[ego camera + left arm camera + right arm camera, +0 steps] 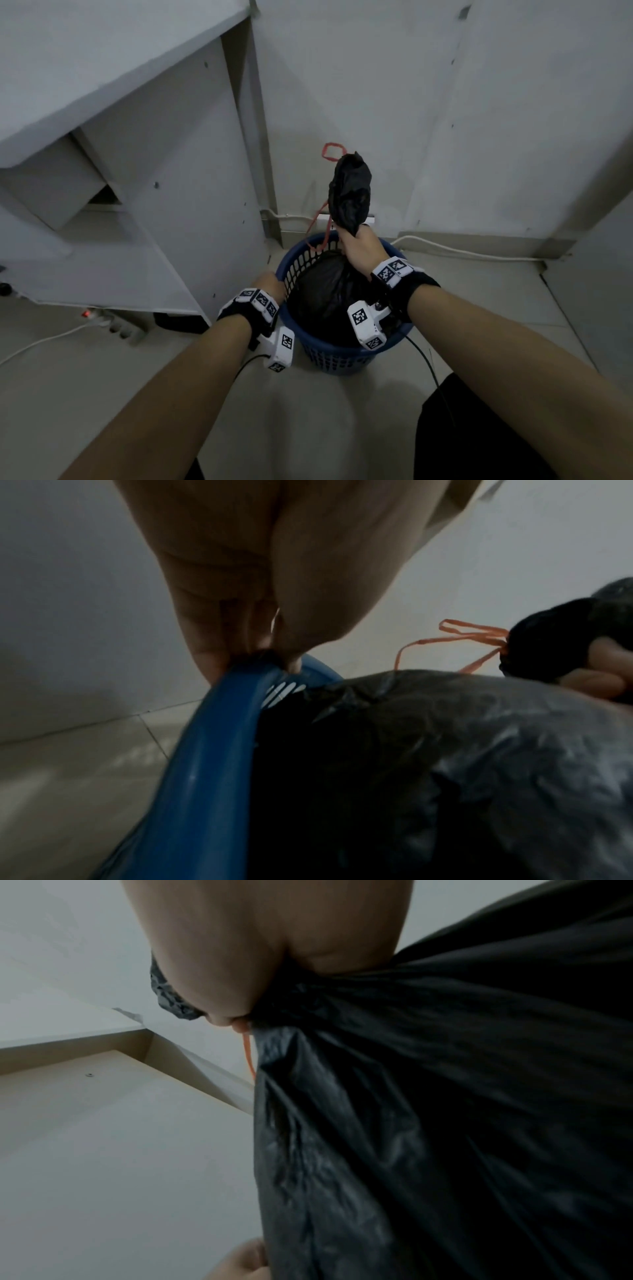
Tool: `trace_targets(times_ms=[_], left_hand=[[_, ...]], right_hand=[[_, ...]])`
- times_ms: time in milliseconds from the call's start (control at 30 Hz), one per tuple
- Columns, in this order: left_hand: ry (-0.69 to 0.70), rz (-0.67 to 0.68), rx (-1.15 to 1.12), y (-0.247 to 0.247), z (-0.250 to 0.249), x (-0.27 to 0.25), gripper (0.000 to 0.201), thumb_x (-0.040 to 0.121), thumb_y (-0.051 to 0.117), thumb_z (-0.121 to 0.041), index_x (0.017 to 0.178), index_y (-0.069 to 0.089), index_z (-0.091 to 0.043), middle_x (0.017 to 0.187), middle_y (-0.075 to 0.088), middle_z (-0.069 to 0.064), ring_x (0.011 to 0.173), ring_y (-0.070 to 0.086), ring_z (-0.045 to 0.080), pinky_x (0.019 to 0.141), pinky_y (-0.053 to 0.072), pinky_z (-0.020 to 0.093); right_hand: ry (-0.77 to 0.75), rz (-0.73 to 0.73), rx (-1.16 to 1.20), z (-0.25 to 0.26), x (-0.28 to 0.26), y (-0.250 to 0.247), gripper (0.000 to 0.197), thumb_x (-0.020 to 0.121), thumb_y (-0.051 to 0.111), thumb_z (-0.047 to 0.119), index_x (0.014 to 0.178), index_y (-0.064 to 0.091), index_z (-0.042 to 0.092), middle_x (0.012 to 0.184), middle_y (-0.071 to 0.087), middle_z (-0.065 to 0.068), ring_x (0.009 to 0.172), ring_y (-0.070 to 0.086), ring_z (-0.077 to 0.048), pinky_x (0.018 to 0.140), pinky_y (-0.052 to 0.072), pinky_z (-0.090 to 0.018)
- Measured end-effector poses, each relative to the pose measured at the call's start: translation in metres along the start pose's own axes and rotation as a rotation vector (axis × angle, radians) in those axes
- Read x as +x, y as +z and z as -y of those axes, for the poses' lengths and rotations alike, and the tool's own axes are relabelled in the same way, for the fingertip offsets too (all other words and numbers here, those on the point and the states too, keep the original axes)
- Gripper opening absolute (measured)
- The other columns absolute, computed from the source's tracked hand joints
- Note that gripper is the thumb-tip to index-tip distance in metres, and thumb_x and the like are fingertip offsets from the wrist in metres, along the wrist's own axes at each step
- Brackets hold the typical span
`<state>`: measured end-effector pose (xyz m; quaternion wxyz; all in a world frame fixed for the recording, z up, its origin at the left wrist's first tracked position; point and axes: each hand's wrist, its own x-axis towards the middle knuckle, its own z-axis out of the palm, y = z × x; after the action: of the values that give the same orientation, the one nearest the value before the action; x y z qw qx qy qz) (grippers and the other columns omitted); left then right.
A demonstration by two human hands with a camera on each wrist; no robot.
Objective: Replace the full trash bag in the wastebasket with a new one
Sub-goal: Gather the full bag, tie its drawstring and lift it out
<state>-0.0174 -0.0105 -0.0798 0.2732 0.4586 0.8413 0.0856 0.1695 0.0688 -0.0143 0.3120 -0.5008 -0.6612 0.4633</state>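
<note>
A blue lattice wastebasket [329,356] stands on the floor against the wall, filled by a black trash bag [322,294]. My right hand [359,250] grips the bag's gathered neck, and the bunched top [349,192] sticks up above the fist with a red drawstring [330,152] looping out. In the right wrist view the black bag [445,1123] hangs taut under the fist. My left hand [270,282] clamps the basket's left rim; the left wrist view shows its fingers [212,642] and thumb pinching the blue rim [205,750] beside the bag [411,764].
A grey cabinet [154,171] stands close on the left of the basket. A power strip [116,323] with a white cable lies on the floor at the left. Another white cable [462,251] runs along the wall's base at the right. Pale floor tiles [308,428] lie in front.
</note>
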Motion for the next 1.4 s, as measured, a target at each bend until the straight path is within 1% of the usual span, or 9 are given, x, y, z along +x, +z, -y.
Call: trace_targets(times_ms=[267, 567, 667, 767, 867, 1033, 1133, 1233, 1400], left_hand=[[-0.056, 0.05, 0.007, -0.009, 0.006, 0.011, 0.03, 0.095, 0.055, -0.031, 0.085, 0.06, -0.003, 0.086, 0.061, 0.013, 0.079, 0.057, 0.025, 0.071, 0.043, 0.029], [-0.009, 0.089, -0.002, -0.015, 0.009, 0.008, 0.038, 0.096, 0.053, -0.031, 0.102, 0.067, 0.004, 0.107, 0.068, 0.017, 0.089, 0.062, 0.028, 0.079, 0.048, 0.032], [-0.017, 0.059, -0.209, -0.032, -0.006, -0.005, 0.049, 0.1, 0.045, -0.033, 0.129, 0.055, 0.004, 0.134, 0.054, 0.024, 0.121, 0.054, 0.035, 0.099, 0.043, 0.035], [0.174, -0.011, -0.539, -0.069, -0.045, -0.036, 0.054, 0.103, 0.031, -0.042, 0.144, 0.04, -0.007, 0.149, 0.041, 0.011, 0.136, 0.04, 0.025, 0.109, 0.029, 0.028], [0.462, 0.039, -0.811, -0.104, -0.087, -0.066, 0.078, 0.089, 0.039, -0.07, 0.141, 0.044, -0.013, 0.145, 0.046, -0.001, 0.133, 0.043, 0.018, 0.114, 0.027, 0.027], [0.878, 0.084, -0.578, -0.116, -0.132, -0.095, 0.068, 0.094, 0.059, -0.029, 0.15, 0.024, -0.017, 0.135, 0.043, -0.015, 0.122, 0.043, -0.007, 0.098, 0.033, 0.001], [0.91, 0.093, -0.578, -0.107, -0.143, -0.094, 0.073, 0.079, 0.073, -0.041, 0.14, 0.038, -0.019, 0.129, 0.057, -0.008, 0.117, 0.055, 0.001, 0.098, 0.044, 0.017], [0.784, -0.003, -0.519, -0.093, -0.148, -0.088, 0.028, 0.079, 0.072, -0.042, 0.099, 0.063, -0.025, 0.095, 0.069, -0.01, 0.089, 0.064, 0.002, 0.08, 0.052, 0.027], [0.597, -0.071, -0.404, -0.094, -0.148, -0.09, 0.022, 0.086, 0.061, -0.042, 0.071, 0.056, -0.026, 0.09, 0.067, 0.007, 0.094, 0.064, 0.03, 0.081, 0.048, 0.037]], right_hand=[[-0.026, 0.005, -0.013, 0.022, -0.006, -0.007, 0.043, 0.102, 0.045, 0.031, 0.063, 0.038, 0.015, 0.059, 0.039, -0.003, 0.056, 0.037, -0.016, 0.056, 0.03, -0.029], [-0.11, -0.024, 0.024, 0.08, -0.001, -0.032, 0.036, 0.095, 0.046, 0.035, 0.065, 0.033, 0.019, 0.065, 0.033, -0.008, 0.064, 0.033, -0.02, 0.064, 0.028, -0.035], [-0.095, -0.03, 0.056, 0.105, -0.005, -0.047, 0.036, 0.097, 0.044, 0.04, 0.067, 0.036, 0.022, 0.063, 0.036, -0.001, 0.062, 0.035, -0.018, 0.066, 0.03, -0.034], [-0.061, -0.038, 0.147, 0.136, -0.011, -0.06, 0.022, 0.09, 0.047, 0.044, 0.088, 0.05, 0.022, 0.075, 0.046, 0.004, 0.068, 0.042, -0.014, 0.068, 0.036, -0.032], [0.041, -0.022, 0.33, 0.159, -0.014, -0.067, 0.022, 0.093, 0.048, 0.029, 0.075, 0.048, 0.015, 0.068, 0.042, -0.001, 0.057, 0.039, -0.015, 0.057, 0.031, -0.03], [0.047, 0.088, 0.31, 0.179, -0.025, -0.07, 0.025, 0.102, 0.043, 0.012, 0.083, 0.057, 0.004, 0.069, 0.054, -0.008, 0.062, 0.052, -0.019, 0.062, 0.043, -0.031], [0.024, 0.11, 0.219, 0.183, -0.027, -0.071, 0.02, 0.103, 0.043, 0.014, 0.104, 0.057, -0.001, 0.081, 0.057, -0.009, 0.072, 0.055, -0.019, 0.07, 0.046, -0.031], [0.027, 0.116, 0.13, 0.182, -0.027, -0.073, 0.027, 0.104, 0.043, 0.016, 0.113, 0.057, -0.004, 0.087, 0.059, -0.011, 0.08, 0.059, -0.023, 0.08, 0.047, -0.034], [0.035, 0.113, -0.085, 0.178, -0.027, -0.087, 0.033, 0.104, 0.043, 0.025, 0.118, 0.058, -0.002, 0.104, 0.058, -0.01, 0.094, 0.054, -0.025, 0.081, 0.042, -0.036]])
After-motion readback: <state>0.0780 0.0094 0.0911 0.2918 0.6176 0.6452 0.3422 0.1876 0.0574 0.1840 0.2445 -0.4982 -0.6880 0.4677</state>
